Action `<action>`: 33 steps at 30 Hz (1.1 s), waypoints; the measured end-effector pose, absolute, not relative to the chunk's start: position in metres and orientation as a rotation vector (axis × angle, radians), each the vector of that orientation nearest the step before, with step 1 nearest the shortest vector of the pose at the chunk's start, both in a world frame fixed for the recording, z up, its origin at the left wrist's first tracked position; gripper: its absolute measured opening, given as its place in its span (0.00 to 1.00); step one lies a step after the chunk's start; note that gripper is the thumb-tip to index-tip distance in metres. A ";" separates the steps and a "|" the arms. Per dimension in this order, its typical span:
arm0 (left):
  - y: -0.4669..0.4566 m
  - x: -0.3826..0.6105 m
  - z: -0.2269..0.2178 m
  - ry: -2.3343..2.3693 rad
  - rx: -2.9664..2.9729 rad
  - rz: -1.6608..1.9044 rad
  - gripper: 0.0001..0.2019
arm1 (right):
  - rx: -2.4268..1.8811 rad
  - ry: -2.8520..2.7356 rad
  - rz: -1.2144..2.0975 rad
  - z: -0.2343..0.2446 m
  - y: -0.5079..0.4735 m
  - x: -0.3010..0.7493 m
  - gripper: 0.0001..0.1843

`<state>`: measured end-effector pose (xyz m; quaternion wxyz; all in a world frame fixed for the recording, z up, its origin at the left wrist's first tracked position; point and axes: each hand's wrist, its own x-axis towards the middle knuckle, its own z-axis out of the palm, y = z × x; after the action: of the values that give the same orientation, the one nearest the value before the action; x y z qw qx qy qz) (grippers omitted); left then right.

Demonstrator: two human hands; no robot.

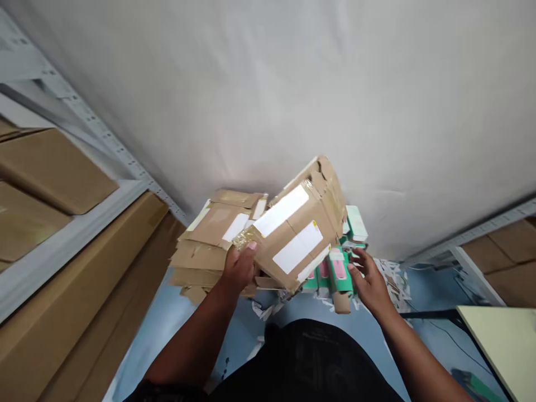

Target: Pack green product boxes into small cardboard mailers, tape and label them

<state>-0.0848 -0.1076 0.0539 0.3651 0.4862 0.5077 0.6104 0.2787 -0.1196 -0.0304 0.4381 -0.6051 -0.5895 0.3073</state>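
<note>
A flattened brown cardboard box (288, 230) with white labels and clear tape is gripped at its left end by my left hand (240, 267), thumb on top. It lies tilted in front of another flattened carton (326, 178). To its left rises a stack of flattened cardboard (201, 259). My right hand (368, 278) is held apart from the cardboard with its fingers spread, beside several green boxes with pink pictures (340, 271). Whether its fingertips touch the nearest green box, I cannot tell. The lower parts of the green boxes are partly covered.
Metal shelving (104, 209) with large brown cartons (50, 167) lines the left. More cartons (502, 248) sit on shelves at right. A pale tabletop (502, 340) juts in at lower right. Paper scraps (397, 282) litter the blue floor (234, 335). A grey wall (293, 89) stands behind.
</note>
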 end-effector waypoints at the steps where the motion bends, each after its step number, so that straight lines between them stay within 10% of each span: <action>1: -0.108 -0.059 0.054 1.221 1.248 1.513 0.23 | -1.507 -1.403 0.701 -0.028 -0.125 0.302 0.36; 8: -0.118 0.124 0.043 0.722 1.517 0.905 0.26 | -1.445 -1.057 0.616 -0.018 -0.193 0.497 0.42; 17: -0.122 0.346 0.009 0.748 1.918 0.781 0.19 | -1.460 -0.547 0.563 -0.047 -0.320 0.641 0.17; 33: -0.066 0.651 -0.074 0.282 1.587 0.442 0.21 | -1.808 -0.206 0.136 -0.077 -0.364 0.752 0.28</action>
<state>0.6510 -0.0662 -0.0735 0.6706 0.7044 0.1250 0.1962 0.7519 -0.3640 -0.0772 0.6117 -0.7838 -0.0892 0.0590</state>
